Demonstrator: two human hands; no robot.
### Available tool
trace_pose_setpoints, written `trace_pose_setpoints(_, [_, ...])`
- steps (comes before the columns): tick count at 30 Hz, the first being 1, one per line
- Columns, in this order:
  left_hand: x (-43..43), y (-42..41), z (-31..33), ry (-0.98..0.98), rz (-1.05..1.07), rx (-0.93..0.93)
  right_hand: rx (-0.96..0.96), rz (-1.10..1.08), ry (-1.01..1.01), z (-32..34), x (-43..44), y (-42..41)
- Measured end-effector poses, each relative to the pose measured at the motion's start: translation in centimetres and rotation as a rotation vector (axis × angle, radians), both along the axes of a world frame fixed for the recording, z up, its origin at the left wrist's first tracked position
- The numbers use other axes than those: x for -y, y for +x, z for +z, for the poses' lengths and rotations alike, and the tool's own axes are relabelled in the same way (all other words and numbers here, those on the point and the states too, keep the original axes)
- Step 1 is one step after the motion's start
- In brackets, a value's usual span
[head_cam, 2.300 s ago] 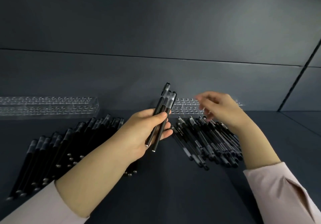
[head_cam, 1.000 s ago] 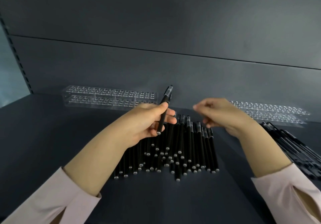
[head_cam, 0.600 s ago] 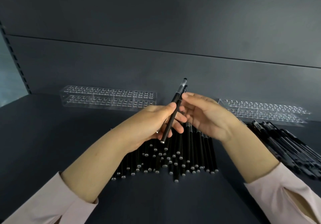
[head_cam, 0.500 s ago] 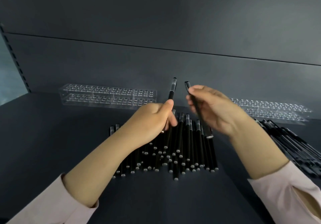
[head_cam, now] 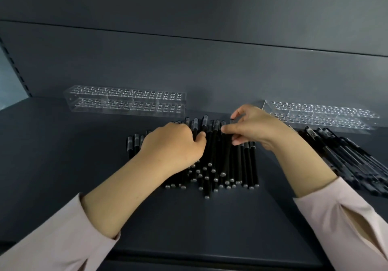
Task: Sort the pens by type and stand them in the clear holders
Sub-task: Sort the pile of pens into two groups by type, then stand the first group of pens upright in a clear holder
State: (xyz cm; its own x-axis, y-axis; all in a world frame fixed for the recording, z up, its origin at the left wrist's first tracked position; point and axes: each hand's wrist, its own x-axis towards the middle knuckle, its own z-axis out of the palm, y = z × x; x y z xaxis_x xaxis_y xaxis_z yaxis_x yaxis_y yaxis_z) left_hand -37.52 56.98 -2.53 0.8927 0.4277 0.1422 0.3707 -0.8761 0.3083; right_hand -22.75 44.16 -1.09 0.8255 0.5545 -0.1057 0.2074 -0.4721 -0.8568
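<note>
Head camera view, looking down at a dark shelf (head_cam: 63,165) with a dark back panel (head_cam: 189,64) behind it; near the centre lies a pile of black pens (head_cam: 231,165), side by side, silver end caps toward 6 o'clock and clear-capped tips toward 12 o'clock. The left hand (head_cam: 174,144) enters from 7 o'clock in a pale pink sleeve (head_cam: 52,241); it rests knuckles up on the 9 o'clock side of the pile, fingers curled down among the pens and thumb pressed to them; whether it grips any cannot be told. The right hand (head_cam: 256,127) enters from 5 o'clock in a matching sleeve (head_cam: 340,228); it sits at the 12 o'clock end of the pile, thumb and bent forefinger pinching the capped end of one pen (head_cam: 231,121), the other fingers loosely curled just beside it. A second pile of black pens (head_cam: 346,155) lies at 3 o'clock, angled, well apart from the first. Two clear holders with rows of holes stand along the back panel; the left holder (head_cam: 126,102) is at 10 o'clock and the right holder (head_cam: 321,117) at 2 o'clock; no pen stands in either.
</note>
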Motion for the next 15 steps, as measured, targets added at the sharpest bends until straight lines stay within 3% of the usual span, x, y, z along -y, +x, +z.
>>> trace_pose_setpoints(7, [-0.6,-0.5,0.4,0.163,0.091,0.12,0.115,0.017,-0.027,-0.2,0.0,0.1])
trace_pose_setpoints(12, [-2.3,-4.2,0.8,0.293,0.255,0.383,0.352,0.069,0.102,0.0,-0.4,-0.9])
trace_pose_setpoints(15, [-3.2,-7.0,-0.3,0.224,0.412,0.293,0.495,0.188,0.169,-0.1,-1.1,-2.6])
